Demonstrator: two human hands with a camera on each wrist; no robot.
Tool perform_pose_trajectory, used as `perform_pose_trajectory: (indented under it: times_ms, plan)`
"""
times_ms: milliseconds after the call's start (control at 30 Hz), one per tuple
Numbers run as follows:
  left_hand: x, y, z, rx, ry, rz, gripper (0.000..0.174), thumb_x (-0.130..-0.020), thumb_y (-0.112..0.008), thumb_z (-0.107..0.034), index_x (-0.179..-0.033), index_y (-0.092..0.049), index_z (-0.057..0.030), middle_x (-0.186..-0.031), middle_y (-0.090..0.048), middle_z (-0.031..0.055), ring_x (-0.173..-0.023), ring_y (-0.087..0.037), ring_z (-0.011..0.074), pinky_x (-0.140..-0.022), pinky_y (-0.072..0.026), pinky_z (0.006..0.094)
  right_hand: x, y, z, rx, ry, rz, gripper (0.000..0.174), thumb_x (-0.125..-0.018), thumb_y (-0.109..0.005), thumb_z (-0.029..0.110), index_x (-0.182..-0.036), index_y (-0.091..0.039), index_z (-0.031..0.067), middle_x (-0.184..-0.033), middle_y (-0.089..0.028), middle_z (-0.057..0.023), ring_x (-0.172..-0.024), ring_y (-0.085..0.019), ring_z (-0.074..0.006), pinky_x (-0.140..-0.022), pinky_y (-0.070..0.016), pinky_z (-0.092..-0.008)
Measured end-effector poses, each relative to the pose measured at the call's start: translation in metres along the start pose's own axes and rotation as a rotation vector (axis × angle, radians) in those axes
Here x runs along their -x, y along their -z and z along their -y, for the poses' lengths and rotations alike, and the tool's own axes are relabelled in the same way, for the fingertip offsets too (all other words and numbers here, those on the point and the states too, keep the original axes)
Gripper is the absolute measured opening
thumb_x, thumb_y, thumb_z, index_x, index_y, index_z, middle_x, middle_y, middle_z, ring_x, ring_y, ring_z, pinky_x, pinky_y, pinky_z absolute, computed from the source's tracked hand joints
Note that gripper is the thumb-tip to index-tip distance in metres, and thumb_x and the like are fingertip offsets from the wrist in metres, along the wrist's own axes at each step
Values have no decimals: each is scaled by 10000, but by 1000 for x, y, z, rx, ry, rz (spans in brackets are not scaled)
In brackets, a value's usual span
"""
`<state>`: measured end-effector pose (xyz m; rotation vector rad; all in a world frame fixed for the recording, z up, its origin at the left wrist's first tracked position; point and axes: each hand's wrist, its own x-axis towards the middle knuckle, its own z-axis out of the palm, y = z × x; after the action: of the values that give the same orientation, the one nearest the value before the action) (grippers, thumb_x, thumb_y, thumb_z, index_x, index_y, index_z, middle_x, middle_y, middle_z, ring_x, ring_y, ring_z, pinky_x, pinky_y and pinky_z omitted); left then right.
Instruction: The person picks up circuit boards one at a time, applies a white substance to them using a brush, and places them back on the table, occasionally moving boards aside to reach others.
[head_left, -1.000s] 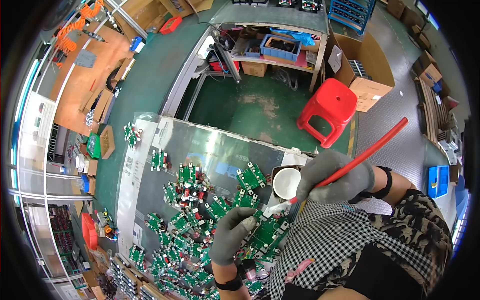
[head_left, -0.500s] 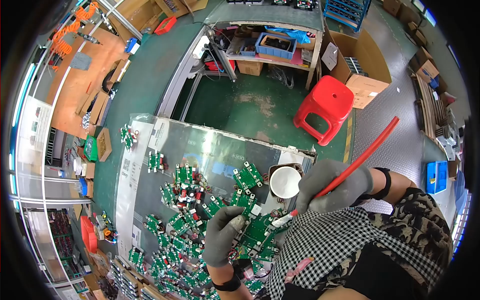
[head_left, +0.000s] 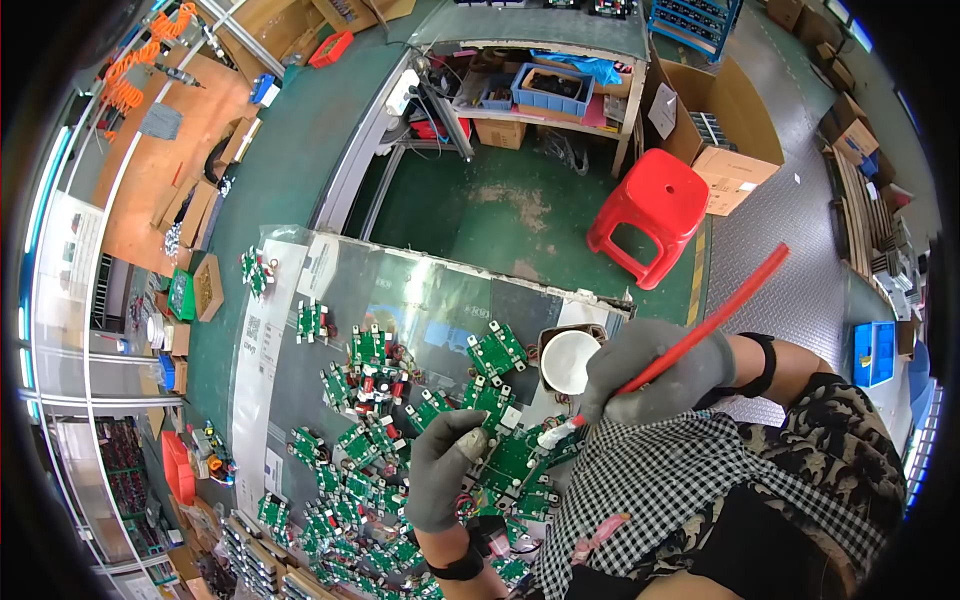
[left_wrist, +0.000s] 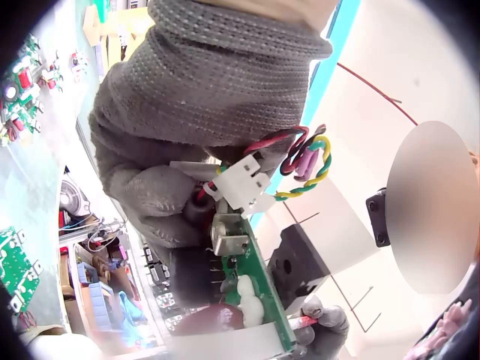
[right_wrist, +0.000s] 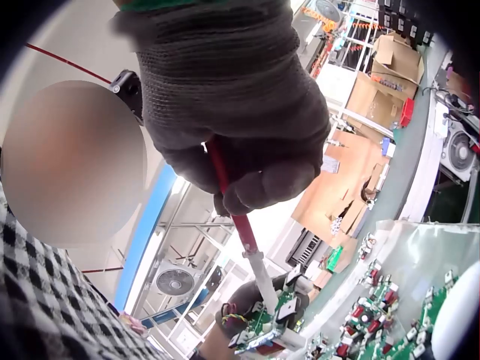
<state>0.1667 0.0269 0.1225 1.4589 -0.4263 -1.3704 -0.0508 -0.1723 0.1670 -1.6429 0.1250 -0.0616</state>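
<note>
Workshop counter (head_left: 350, 270), clear film (head_left: 430, 275) over its top, loaded with green circuit boards; green floor (head_left: 480, 240) off its right side. Nearest: check apron (head_left: 640, 470) along the near edge. Right hand (head_left: 660, 375), grey glove, grips a red brush (head_left: 703, 330) pen-style, handle slanting up; white tip (head_left: 550, 438) right at the held board, contact too small to be sure. Left hand (head_left: 447, 470), same kind of glove, pinches that held board (head_left: 508, 462) by one side, over the counter close to the near edge. Left wrist view: white connector (left_wrist: 241, 182) and twisted wires (left_wrist: 304, 176) beside the fingers, white blobs (left_wrist: 250, 300) on the held board. White cup (head_left: 570, 362) just beside the right hand, near right corner of the counter. Loose boards (head_left: 370, 345) crowd the counter's middle, thicker toward its left, some with red parts. Stray board (head_left: 258, 272) lies at the far right corner, apart from the rest. Past the right edge: red stool (head_left: 655, 215) on the floor, open carton (head_left: 735, 185) just behind. Farther: another bench (head_left: 530, 28), blue crate (head_left: 553, 92) below its top. Well beyond the far edge: wood-top bench (head_left: 190, 130), orange coiled hose (head_left: 128, 92) near it.
</note>
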Motion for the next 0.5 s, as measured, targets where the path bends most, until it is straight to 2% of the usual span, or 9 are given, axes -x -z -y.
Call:
perform_pose_trajectory:
  times_ms: [133,200,233,267,333,367,400,500]
  plan:
    - [2,3,2,-48,-23,-14,342,-835,-615,-146,-1131,-546,10,-943,-606,44,-843,-564,99,-760,-453,252,-1,9,-3,12,43,-45,172,-749,-543,30,-858,-667,-18,-770,-637,-86,-714,-589,-173,-662,-465,-289]
    - [2,-4,2,91,-159,-184,464,-841,-622,-161,-1247,-454,-11,-1007,-590,67,-861,-564,115,-762,-461,262,3,15,-8,45,83,-239,169,-731,-564,11,-861,-664,-32,-727,-636,-117,-621,-604,-182,-562,-463,-295]
    - [1,-4,3,145,-201,-196,579,-835,-637,-173,-1322,-356,-34,-1088,-555,80,-900,-561,136,-757,-479,271,4,14,-2,35,31,-297,166,-734,-566,24,-854,-665,-32,-745,-645,-130,-639,-618,-190,-574,-478,-287]
    - [-3,-7,7,144,-204,-200,579,-835,-637,-173,-1322,-356,-34,-1088,-555,80,-900,-561,136,-757,-479,271,4,12,-1,35,35,-293,166,-734,-566,24,-854,-665,-32,-745,-645,-130,-639,-618,-190,-574,-478,-287]
    - [-14,-16,17,333,-423,-227,611,-813,-669,-180,-1317,-353,-44,-1112,-532,73,-934,-560,155,-757,-498,279,5,2,1,-8,132,-380,164,-729,-586,49,-850,-666,-29,-744,-654,-133,-641,-633,-190,-576,-490,-277]
    - [-15,-14,21,340,-425,-260,599,-843,-626,-145,-1344,-321,-23,-1194,-504,102,-1038,-544,211,-865,-496,366,5,-4,3,58,168,-335,196,-762,-513,-7,-901,-642,-54,-740,-633,-107,-623,-565,-124,-564,-453,-276]
    - [-16,-19,21,340,-431,-254,599,-843,-626,-145,-1344,-321,-23,-1194,-504,102,-1038,-544,211,-865,-496,366,0,-9,4,54,282,-320,178,-756,-518,-12,-887,-635,-42,-690,-601,-103,-579,-552,-141,-530,-435,-288]
    - [-17,-36,20,394,-525,-307,572,-835,-632,-124,-1317,-345,-11,-1197,-500,92,-1078,-527,213,-903,-474,362,-5,-14,1,151,380,-350,165,-748,-518,-19,-870,-626,-39,-680,-594,-106,-549,-549,-169,-504,-422,-296]
